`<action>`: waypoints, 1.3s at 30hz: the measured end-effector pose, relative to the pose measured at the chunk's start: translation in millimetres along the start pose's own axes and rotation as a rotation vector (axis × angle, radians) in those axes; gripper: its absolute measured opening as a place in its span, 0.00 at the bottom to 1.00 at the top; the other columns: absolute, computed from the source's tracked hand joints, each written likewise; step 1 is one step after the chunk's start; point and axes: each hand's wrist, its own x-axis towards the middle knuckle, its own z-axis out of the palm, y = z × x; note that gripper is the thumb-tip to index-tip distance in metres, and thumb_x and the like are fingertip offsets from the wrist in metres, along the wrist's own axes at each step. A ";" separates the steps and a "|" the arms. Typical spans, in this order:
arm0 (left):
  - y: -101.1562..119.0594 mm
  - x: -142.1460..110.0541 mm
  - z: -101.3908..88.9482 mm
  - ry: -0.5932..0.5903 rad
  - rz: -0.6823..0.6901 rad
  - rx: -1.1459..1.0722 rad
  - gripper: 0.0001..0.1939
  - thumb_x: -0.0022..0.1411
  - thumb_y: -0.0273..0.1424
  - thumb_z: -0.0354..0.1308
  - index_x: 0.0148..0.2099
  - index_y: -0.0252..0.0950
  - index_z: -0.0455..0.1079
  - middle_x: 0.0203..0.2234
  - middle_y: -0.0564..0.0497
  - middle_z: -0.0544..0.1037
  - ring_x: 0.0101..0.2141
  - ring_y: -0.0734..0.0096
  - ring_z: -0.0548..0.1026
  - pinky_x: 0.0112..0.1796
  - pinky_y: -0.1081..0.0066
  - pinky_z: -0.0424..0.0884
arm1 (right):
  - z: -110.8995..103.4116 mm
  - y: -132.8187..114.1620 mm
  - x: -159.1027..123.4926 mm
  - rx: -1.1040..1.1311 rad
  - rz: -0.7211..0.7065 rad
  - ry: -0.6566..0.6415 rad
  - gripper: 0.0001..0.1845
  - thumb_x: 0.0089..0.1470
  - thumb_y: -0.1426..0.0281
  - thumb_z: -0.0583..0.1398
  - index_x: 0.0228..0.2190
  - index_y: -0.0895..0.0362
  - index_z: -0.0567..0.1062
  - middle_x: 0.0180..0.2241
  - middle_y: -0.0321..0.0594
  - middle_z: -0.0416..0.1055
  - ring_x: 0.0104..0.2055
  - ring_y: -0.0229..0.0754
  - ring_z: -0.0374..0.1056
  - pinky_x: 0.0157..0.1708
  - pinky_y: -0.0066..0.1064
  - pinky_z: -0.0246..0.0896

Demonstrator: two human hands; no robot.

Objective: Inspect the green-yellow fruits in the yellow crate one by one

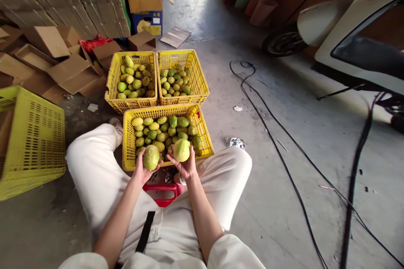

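My left hand (142, 172) is closed around a yellow-green round fruit (151, 156). In my right hand (187, 167) sits a second, paler green fruit (182, 149), fingers wrapped under it. Both hands hover over the near edge of a yellow plastic crate (128, 143) filled with several green and yellow fruits. I sit with white-trousered legs spread either side of this crate. A red stool edge (162, 193) shows between my knees.
Two more yellow crates of fruit, one on the left (111, 88) and one on the right (200, 80), stand just beyond. Another yellow crate (31, 143) lies at far left. Cardboard boxes (72, 71) pile at the back left. Black cables (284, 151) cross the concrete floor; a scooter (347, 29) stands at right.
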 end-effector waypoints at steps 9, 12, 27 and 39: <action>-16.3 -34.9 8.6 0.011 0.159 -0.140 0.16 0.70 0.28 0.57 0.58 0.37 0.70 0.35 0.47 0.82 0.32 0.63 0.83 0.32 0.68 0.83 | 26.3 -7.5 -10.8 -0.051 -0.036 -0.124 0.26 0.53 0.56 0.65 0.51 0.54 0.76 0.48 0.48 0.81 0.55 0.57 0.76 0.51 0.55 0.76; -19.9 -34.2 4.2 0.034 0.155 -0.169 0.14 0.71 0.27 0.55 0.57 0.35 0.70 0.35 0.46 0.82 0.34 0.63 0.83 0.38 0.65 0.84 | 32.2 -5.7 -12.3 -0.061 -0.017 -0.180 0.31 0.52 0.60 0.65 0.57 0.53 0.74 0.56 0.50 0.78 0.63 0.59 0.70 0.58 0.61 0.69; -10.5 -5.2 -9.7 -0.120 0.148 0.173 0.26 0.69 0.49 0.52 0.47 0.31 0.77 0.37 0.39 0.84 0.30 0.57 0.83 0.17 0.72 0.69 | 17.4 -1.4 -13.9 -0.167 -0.051 -0.087 0.35 0.46 0.59 0.68 0.56 0.51 0.72 0.54 0.47 0.78 0.58 0.59 0.74 0.53 0.58 0.74; -19.4 17.5 -16.9 -0.108 0.156 -0.116 0.22 0.68 0.35 0.56 0.63 0.37 0.70 0.49 0.38 0.81 0.54 0.51 0.80 0.48 0.53 0.83 | -7.2 -1.0 -7.2 -0.098 0.004 0.033 0.34 0.48 0.59 0.69 0.55 0.54 0.72 0.36 0.38 0.83 0.36 0.47 0.80 0.42 0.44 0.81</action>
